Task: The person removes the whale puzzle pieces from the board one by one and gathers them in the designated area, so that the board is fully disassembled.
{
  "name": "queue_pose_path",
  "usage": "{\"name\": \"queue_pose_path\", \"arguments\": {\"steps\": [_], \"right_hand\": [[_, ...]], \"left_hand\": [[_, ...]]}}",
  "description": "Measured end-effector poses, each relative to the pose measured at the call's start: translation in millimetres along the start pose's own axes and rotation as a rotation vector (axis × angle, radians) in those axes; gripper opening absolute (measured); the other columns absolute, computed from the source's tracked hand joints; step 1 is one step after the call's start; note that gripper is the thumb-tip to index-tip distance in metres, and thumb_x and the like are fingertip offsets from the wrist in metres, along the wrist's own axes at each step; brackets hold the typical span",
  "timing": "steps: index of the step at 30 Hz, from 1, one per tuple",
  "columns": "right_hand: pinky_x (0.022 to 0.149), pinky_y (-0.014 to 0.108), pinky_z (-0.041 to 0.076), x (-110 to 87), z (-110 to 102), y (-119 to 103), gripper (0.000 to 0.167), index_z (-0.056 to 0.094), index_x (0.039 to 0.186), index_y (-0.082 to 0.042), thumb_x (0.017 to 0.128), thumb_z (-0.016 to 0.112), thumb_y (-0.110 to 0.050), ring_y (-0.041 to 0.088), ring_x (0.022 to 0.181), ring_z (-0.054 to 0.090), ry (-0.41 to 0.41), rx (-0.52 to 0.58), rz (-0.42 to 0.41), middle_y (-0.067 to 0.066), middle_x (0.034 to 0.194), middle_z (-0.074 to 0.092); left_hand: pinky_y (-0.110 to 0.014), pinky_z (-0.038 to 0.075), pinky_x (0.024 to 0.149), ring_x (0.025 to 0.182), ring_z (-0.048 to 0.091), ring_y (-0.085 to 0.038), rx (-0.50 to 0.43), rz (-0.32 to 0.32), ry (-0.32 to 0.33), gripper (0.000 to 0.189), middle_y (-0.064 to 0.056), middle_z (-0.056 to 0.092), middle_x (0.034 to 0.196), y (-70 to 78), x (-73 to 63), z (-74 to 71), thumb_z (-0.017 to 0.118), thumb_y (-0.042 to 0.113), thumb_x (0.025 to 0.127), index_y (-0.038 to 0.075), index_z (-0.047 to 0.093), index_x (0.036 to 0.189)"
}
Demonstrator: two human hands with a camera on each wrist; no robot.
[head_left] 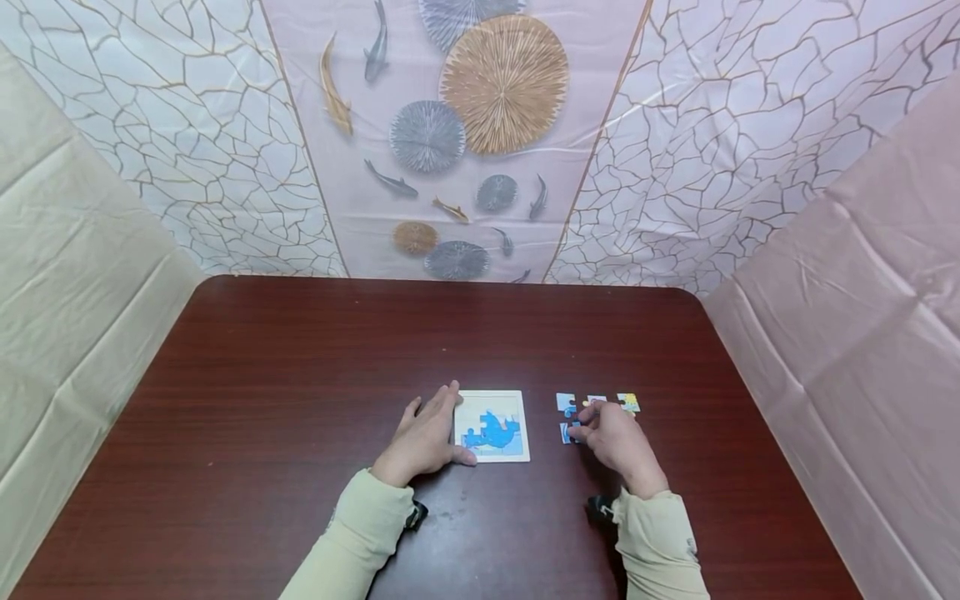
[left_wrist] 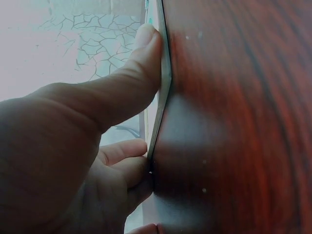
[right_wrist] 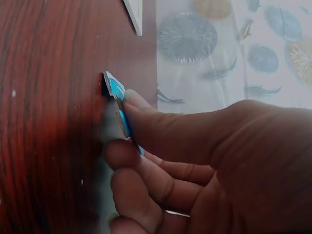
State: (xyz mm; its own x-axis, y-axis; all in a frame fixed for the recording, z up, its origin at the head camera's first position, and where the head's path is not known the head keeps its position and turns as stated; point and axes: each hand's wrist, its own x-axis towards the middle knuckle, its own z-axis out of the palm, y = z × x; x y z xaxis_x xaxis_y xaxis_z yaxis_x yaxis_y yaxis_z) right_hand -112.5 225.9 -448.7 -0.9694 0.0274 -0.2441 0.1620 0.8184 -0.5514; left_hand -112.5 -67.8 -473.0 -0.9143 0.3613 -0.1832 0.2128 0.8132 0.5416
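A square puzzle tray (head_left: 491,457) with a light frame lies flat, a partly assembled blue picture (head_left: 498,431) inside it. My left hand (head_left: 422,440) rests along its left side, fingers extended to the far corner and thumb over the near corner. The left wrist view shows the thumb (left_wrist: 142,58) lying on the frame. To the right, my right hand (head_left: 617,439) pinches a blue-and-white puzzle piece (head_left: 566,433) close over the table. Its thumb (right_wrist: 146,114) presses the piece's (right_wrist: 116,87) face in the right wrist view; the curled fingers partly hide it.
Beyond the right hand lie a pale blue puzzle piece (head_left: 566,402), a piece with pink (head_left: 596,399) and a yellow-and-blue piece (head_left: 628,402). The dark wooden table (head_left: 300,375) meets patterned cloth (head_left: 360,208) at its back edge, with cloth walls at both sides.
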Motion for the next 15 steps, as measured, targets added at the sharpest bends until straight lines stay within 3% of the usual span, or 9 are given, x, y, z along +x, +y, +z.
{"name": "queue_pose_path", "arguments": {"steps": [15], "right_hand": [[0.059,0.033,0.04,2.7,-1.9,-0.8,0.019,0.062,0.083,-0.014,0.084,0.077,-0.026,0.016,0.067,0.054,0.01,-0.134,-0.006,-0.003,0.07,0.06]], "left_hand": [[-0.052,0.009,0.117,0.147,0.016,-0.021,-0.009,0.006,0.009,0.115,-0.005,0.032,0.156,0.1,-0.2,-0.6,0.081,0.047,0.074,0.003,0.014,0.155]]}}
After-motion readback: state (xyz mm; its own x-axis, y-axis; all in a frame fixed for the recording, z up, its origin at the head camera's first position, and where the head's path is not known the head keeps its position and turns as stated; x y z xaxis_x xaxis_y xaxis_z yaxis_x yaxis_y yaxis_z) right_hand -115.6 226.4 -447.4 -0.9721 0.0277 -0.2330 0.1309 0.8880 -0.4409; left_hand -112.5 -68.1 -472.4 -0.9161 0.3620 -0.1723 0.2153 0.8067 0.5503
